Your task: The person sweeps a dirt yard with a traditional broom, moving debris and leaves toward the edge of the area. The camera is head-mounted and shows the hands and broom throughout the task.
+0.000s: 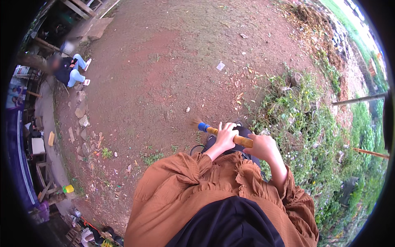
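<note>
A broom with a yellowish-brown handle (213, 130), a blue binding (203, 127) and tan bristles (194, 123) slants across in front of my body. My left hand (226, 136) grips the handle partway along, its index finger partly raised. Nearer the handle's end, my right hand (262, 145) is closed around it. The bristles point to the upper left over reddish bare soil (148, 102); I cannot tell whether they touch it. Dry leaves (239, 98) and a small clear plastic piece (220, 66) lie on the soil farther ahead.
Leafy weeds (293, 123) grow along my right, with a metal pole (359, 99) beyond. A seated person (66, 69) is at the far left. Stones (84, 121) line the left edge near a concrete strip (51, 117). A brown debris heap (318, 24) lies at upper right.
</note>
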`<action>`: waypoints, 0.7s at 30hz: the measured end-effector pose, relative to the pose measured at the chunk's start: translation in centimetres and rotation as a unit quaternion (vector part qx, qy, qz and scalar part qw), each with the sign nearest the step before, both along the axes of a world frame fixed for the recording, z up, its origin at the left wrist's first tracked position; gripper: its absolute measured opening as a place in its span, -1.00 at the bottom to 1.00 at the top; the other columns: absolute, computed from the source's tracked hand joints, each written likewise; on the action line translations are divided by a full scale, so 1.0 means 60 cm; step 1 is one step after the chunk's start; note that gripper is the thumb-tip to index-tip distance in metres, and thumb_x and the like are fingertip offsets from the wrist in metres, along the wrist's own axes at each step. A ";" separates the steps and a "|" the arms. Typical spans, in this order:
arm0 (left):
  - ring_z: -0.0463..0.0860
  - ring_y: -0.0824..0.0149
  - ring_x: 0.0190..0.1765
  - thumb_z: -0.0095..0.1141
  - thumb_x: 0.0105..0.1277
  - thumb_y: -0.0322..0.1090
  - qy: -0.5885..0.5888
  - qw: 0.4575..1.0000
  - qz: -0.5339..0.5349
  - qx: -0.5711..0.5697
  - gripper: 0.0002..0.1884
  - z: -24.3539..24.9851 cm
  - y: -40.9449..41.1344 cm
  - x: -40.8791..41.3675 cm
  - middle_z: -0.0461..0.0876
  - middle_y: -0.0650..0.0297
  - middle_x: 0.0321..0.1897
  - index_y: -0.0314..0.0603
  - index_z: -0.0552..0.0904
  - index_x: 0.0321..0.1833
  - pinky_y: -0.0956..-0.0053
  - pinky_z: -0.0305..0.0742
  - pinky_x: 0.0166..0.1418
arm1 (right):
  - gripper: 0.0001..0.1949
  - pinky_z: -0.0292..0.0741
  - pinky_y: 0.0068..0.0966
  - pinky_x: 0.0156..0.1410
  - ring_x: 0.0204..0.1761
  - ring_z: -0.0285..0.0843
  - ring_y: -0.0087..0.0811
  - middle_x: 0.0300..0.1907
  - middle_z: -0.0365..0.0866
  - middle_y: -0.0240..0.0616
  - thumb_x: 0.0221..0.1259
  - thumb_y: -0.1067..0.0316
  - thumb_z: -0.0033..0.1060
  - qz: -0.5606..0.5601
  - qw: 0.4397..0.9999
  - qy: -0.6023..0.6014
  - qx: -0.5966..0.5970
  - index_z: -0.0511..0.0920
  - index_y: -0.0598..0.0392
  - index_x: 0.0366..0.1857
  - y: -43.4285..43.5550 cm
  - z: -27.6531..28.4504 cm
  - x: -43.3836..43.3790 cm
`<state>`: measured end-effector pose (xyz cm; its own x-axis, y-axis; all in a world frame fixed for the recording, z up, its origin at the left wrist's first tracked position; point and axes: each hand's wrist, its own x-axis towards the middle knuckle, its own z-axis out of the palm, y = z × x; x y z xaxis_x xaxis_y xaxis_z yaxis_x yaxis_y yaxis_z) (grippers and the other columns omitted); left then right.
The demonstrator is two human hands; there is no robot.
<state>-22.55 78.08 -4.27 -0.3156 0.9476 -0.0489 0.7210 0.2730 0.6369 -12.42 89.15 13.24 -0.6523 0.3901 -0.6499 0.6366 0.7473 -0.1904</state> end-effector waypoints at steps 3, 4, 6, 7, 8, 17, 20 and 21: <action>0.34 0.13 0.20 0.25 -0.22 -0.36 0.031 0.997 0.013 -0.065 -0.78 -0.043 -0.017 -0.026 0.47 0.29 -0.03 0.03 0.62 -0.41 -0.42 -0.22 0.31 | -0.55 0.53 -0.30 -0.06 -0.21 0.64 -0.16 -0.30 0.66 -0.11 -0.01 -0.07 0.23 -0.012 1.000 0.000 -0.018 0.58 -0.05 -0.06 -0.004 -0.074 -0.044; 0.35 0.13 0.18 0.25 -0.21 -0.36 0.038 0.995 0.018 -0.089 -0.79 -0.065 -0.017 -0.035 0.47 0.31 -0.05 0.05 0.62 -0.42 -0.45 -0.23 0.30 | -0.57 0.52 -0.29 -0.03 -0.19 0.63 -0.16 -0.28 0.66 -0.12 0.02 -0.07 0.20 -0.027 0.999 -0.009 -0.025 0.59 -0.07 -0.08 -0.008 -0.095 -0.052; 0.37 0.13 0.13 0.25 -0.20 -0.34 0.050 0.992 0.028 -0.115 -0.83 -0.106 -0.007 -0.044 0.47 0.35 -0.14 0.08 0.61 -0.47 -0.53 -0.29 0.25 | -0.61 0.51 -0.28 0.00 -0.17 0.62 -0.14 -0.24 0.66 -0.13 0.07 -0.06 0.15 -0.065 0.998 -0.017 -0.018 0.60 -0.10 -0.09 -0.014 -0.117 -0.052; 0.39 0.12 0.11 0.25 -0.19 -0.31 0.045 0.988 0.020 -0.143 -0.85 -0.113 0.008 -0.040 0.48 0.33 -0.17 0.09 0.61 -0.48 -0.54 -0.30 0.25 | -0.62 0.51 -0.28 0.01 -0.16 0.62 -0.12 -0.23 0.66 -0.12 0.09 -0.05 0.12 -0.085 0.996 -0.017 -0.006 0.60 -0.11 -0.08 -0.022 -0.126 -0.041; 0.40 0.13 0.10 0.24 -0.18 -0.31 0.067 0.990 -0.006 -0.125 -0.85 -0.124 0.031 -0.037 0.48 0.33 -0.19 0.09 0.61 -0.48 -0.54 -0.30 0.25 | -0.63 0.51 -0.27 0.00 -0.15 0.61 -0.10 -0.22 0.65 -0.10 0.11 -0.04 0.10 -0.104 0.994 -0.007 0.016 0.59 -0.13 -0.06 -0.016 -0.144 -0.023; 0.50 0.24 -0.04 0.21 -0.20 -0.23 0.031 0.991 -0.126 0.007 -0.83 -0.113 0.187 -0.003 0.53 0.39 -0.42 0.03 0.57 -0.48 -0.54 -0.30 0.25 | -0.49 0.52 -0.32 -0.03 -0.20 0.63 -0.14 -0.27 0.65 -0.06 -0.11 0.03 0.33 -0.150 0.988 0.036 -0.007 0.56 -0.06 0.02 0.107 -0.072 0.034; 0.51 0.27 -0.05 0.18 -0.19 -0.30 0.002 0.993 -0.115 0.009 -0.83 -0.072 0.196 -0.011 0.52 0.40 -0.44 0.00 0.53 -0.48 -0.51 -0.30 0.28 | -0.42 0.52 -0.35 -0.02 -0.22 0.64 -0.15 -0.26 0.65 -0.07 -0.24 0.05 0.44 -0.128 0.991 0.016 -0.026 0.56 -0.05 0.01 0.137 -0.005 0.010; 0.50 0.27 -0.04 0.18 -0.19 -0.32 -0.008 0.995 -0.100 0.018 -0.83 -0.059 0.201 -0.024 0.51 0.39 -0.43 -0.02 0.52 -0.47 -0.50 -0.29 0.28 | -0.42 0.52 -0.35 -0.02 -0.22 0.64 -0.16 -0.27 0.65 -0.07 -0.24 0.05 0.44 -0.119 0.992 0.012 -0.028 0.56 -0.05 0.01 0.149 0.013 -0.005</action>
